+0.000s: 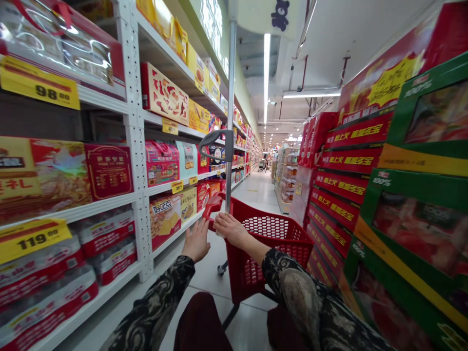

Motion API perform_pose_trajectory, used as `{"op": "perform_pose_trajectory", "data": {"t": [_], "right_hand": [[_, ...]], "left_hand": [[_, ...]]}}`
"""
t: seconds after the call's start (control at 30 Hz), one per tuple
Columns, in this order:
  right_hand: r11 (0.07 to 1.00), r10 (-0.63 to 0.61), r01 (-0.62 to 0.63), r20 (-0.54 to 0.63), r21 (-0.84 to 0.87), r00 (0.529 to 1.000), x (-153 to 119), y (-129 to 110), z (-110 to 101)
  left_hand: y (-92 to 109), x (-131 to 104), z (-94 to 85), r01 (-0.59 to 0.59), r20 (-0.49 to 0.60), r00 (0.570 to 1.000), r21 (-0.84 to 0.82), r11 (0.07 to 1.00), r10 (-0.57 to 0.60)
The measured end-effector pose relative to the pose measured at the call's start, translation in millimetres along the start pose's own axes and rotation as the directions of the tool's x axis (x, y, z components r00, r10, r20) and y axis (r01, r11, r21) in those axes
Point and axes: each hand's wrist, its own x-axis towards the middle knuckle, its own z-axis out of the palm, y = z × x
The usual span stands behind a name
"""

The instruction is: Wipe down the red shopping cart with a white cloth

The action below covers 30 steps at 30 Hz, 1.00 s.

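Observation:
A red plastic shopping cart (281, 265) with a perforated basket stands in front of me, turned slightly to the right. My right hand (232, 230) lies over the near left end of the cart, its fingers bent down around the red handle (212, 208). A small pale patch shows beneath those fingers; I cannot make out what it is. Just left of it, my left hand (197, 241) has its fingers stretched forward beside the handle, with the fingertips close to it or touching. A metal pole (231, 87) with a grey plastic loop (215, 145) rises at the cart's handle end.
White shelves (141, 146) with boxed goods and a yellow price tag (34, 240) line the left. Stacked red cartons (340, 183) and green boxes (402, 195) crowd the right. Between them a tiled aisle (256, 187) runs ahead to a distant cart (262, 163).

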Motion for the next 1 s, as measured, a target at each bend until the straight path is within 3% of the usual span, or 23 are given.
{"op": "perform_pose_trajectory", "data": {"t": [0.2, 0.43, 0.5, 0.57, 0.67, 0.73, 0.83, 1.0], "right_hand": [[0.999, -0.005, 0.006, -0.026, 0.043, 1.0, -53.1, -18.7, 21.9], [0.995, -0.05, 0.024, 0.277, 0.096, 0.96, -118.0, -40.3, 37.8], [0.994, -0.052, 0.024, 0.27, 0.108, 0.962, -116.7, -45.7, 36.1], [0.994, -0.03, 0.011, 0.179, 0.108, 0.983, -102.2, -46.9, 29.8], [0.995, 0.068, -0.068, 0.004, 0.075, 0.998, -68.5, -40.7, 18.1], [0.986, 0.158, -0.155, -0.049, 0.053, 0.986, -51.5, -34.5, 14.3], [0.984, 0.174, -0.173, -0.018, 0.046, 0.985, -49.7, -30.3, 17.9], [0.993, 0.073, -0.088, 0.18, 0.077, 0.981, -92.1, -45.4, 33.2]], "left_hand": [[0.1, -15.4, 30.6, 0.049, -0.002, 0.999, -0.02, 0.999, -0.049], [24.4, -42.0, 72.8, 0.04, 0.12, 0.992, -0.079, 0.996, -0.03], [31.4, -44.8, 75.4, 0.024, 0.128, 0.992, -0.097, 0.995, -0.011], [35.5, -44.5, 74.1, 0.031, 0.1, 0.995, -0.1, 0.995, -0.021], [37.5, -40.8, 67.0, 0.068, 0.002, 0.998, -0.084, 0.994, -0.068], [38.8, -38.4, 61.2, 0.081, -0.064, 0.994, -0.065, 0.995, -0.085], [43.3, -36.7, 57.1, 0.047, -0.12, 0.991, -0.027, 0.999, -0.05], [49.8, -39.6, 69.2, -0.042, -0.131, 0.99, 0.007, 0.999, 0.043]]}}
